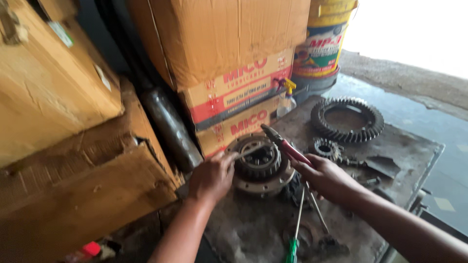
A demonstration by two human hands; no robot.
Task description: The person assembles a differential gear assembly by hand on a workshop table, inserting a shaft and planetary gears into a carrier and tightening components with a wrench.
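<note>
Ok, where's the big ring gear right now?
In the head view, the big ring gear lies flat on the metal table, upper right, beyond the right hand and just below the yellow bucket.

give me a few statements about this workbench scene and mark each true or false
1. The right hand holds red-handled pliers. True.
2. The large ring gear is stacked on the round gear housing. False: it lies apart, farther back on the metal table.
3. The left hand is at the housing's edge. True.
4. A green-handled screwdriver lies on the table. True.
5. The spray bottle lies on its side. False: it stands upright by the cardboard boxes.
</note>
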